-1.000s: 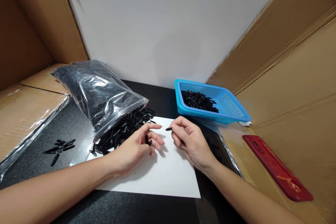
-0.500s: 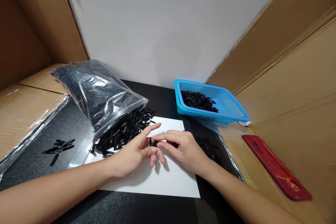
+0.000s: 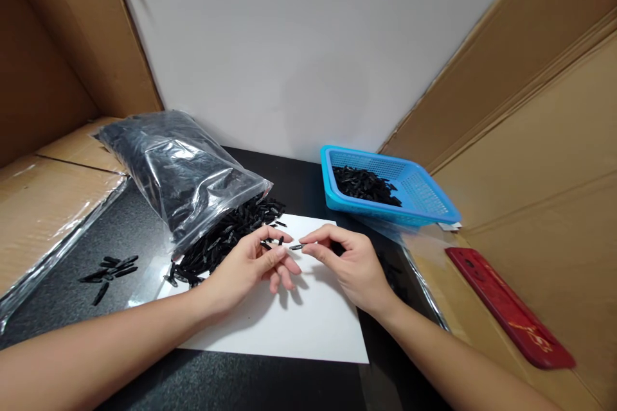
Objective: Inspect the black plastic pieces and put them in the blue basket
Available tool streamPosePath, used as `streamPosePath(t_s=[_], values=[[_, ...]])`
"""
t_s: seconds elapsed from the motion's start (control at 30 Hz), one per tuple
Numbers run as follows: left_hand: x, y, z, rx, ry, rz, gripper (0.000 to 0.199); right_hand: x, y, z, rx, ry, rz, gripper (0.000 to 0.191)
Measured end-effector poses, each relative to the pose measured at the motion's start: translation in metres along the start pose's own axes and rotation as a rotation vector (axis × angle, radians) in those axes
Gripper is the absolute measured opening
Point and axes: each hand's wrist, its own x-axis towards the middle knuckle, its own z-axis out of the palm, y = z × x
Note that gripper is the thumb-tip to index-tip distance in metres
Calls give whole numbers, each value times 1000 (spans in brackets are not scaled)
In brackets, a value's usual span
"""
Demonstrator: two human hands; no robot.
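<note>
Over a white sheet of paper [image 3: 308,327], my left hand [image 3: 248,270] is closed on small, narrow black pieces [image 3: 280,241], held between its thumb and forefinger with the other fingers curled loosely below. My right hand [image 3: 351,266] pinches one glossy, elongated black piece [image 3: 295,247] between thumb and fingertips, just right of the left fingertips. Whether that piece touches the left hand I cannot tell. A heap of similar black pieces [image 3: 216,244] lies behind and left of my left hand, partly on the paper. What the pieces are exactly does not show.
A clear zip bag [image 3: 178,160] full of black pieces leans over the heap. At back right stands a blue basket [image 3: 419,205] with more pieces. Several loose pieces [image 3: 110,273] lie far left. A red case-like object [image 3: 511,308] rests on cardboard at right.
My right hand has drawn slightly back to the right, and the black piece in its pinch now shows clearly. My left forefinger has bent inward and that hand has shifted a little left.
</note>
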Motion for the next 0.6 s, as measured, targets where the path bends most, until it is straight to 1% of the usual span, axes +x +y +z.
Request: streamPosePath(t_s=[0.1,0.2,0.33,0.47,0.6], values=[[1,1,-1,6,34,3,23,1,1,-1,21,15,16,13],[1,2,0,-23,38,11,24,2,1,-1,51,13,32,14],[-2,2,2,-33,37,12,19,3,0,0,107,-12,85,26],[-3,3,4,-3,23,12,26,2,-1,1,233,-47,191,37],[-2,3,4,35,-15,6,30,1,0,4,324,-59,248,38]])
